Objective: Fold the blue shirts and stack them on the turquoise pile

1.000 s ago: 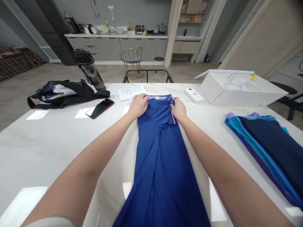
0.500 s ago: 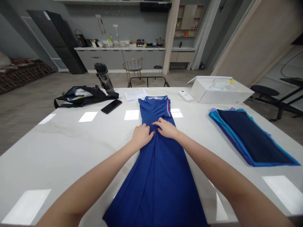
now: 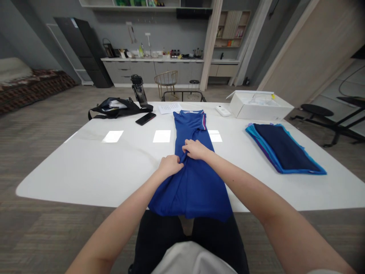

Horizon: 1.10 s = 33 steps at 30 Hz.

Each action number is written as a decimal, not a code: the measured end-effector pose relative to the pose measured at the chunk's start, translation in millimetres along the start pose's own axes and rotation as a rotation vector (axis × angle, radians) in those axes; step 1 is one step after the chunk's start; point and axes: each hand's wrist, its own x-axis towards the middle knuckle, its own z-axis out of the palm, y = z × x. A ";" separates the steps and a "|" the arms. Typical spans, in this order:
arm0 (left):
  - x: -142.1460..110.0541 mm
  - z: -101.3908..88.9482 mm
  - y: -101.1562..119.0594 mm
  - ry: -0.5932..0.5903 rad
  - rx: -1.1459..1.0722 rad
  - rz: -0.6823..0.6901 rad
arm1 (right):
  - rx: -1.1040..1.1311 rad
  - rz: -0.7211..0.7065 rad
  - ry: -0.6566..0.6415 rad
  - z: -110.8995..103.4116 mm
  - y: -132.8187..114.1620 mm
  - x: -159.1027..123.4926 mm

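A long blue garment point(image 3: 194, 179) with a red and white striped collar edge lies lengthwise down the middle of the white table point(image 3: 85, 163), its near end hanging over the front edge. My left hand point(image 3: 170, 165) rests on the cloth near its left side, fingers curled and pinching a fold. My right hand point(image 3: 195, 148) sits just beyond it, fingers bent and gripping the fabric at the middle seam. Both hands almost touch each other.
A stack of folded blue, teal and purple clothes point(image 3: 282, 152) lies at the right. An open white box point(image 3: 259, 105), a white remote point(image 3: 223, 110), a paper sheet point(image 3: 170, 108), a black phone point(image 3: 145, 118), a black bag point(image 3: 116, 107) and a dark bottle point(image 3: 138, 89) stand at the far side.
My hands slid from the collar end down the garment toward me and now bunch the cloth at its middle. The view has pulled back, showing the table's front edge.
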 end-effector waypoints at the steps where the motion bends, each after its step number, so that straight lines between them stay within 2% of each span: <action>1: -10.1 1.9 -1.3 0.005 -0.006 0.001 | 0.006 0.001 0.024 -1.3 -1.9 -5.6; 5: -54.3 14.9 -7.2 0.085 0.038 0.006 | 0.005 0.082 0.109 -0.4 -3.9 -29.5; 9: -92.2 27.8 -7.3 0.099 0.102 -0.007 | -0.028 0.146 0.121 12.0 -14.6 -50.9; 14: -123.6 34.0 6.4 0.206 0.047 0.031 | 0.059 -0.083 0.131 24.2 -54.2 -73.8; 16: -135.1 36.4 10.2 0.244 0.046 0.034 | 0.085 -0.121 0.161 25.7 -66.2 -82.9; 21: -165.4 51.7 5.2 0.256 0.052 0.001 | 0.098 0.044 0.247 31.8 -62.5 -106.8; 23: -174.9 60.7 2.0 0.330 0.002 0.019 | 0.096 0.121 0.256 37.0 -58.0 -116.1; 25: -180.9 69.7 1.2 0.454 -0.064 0.085 | 0.100 0.149 0.265 42.6 -60.5 -124.5; 28: -183.3 81.0 4.7 0.625 -0.150 0.216 | 0.111 0.084 0.288 49.2 -78.6 -134.8; 33: -182.3 90.4 13.7 0.789 -0.169 0.333 | 0.141 -0.020 0.305 50.5 -114.0 -147.0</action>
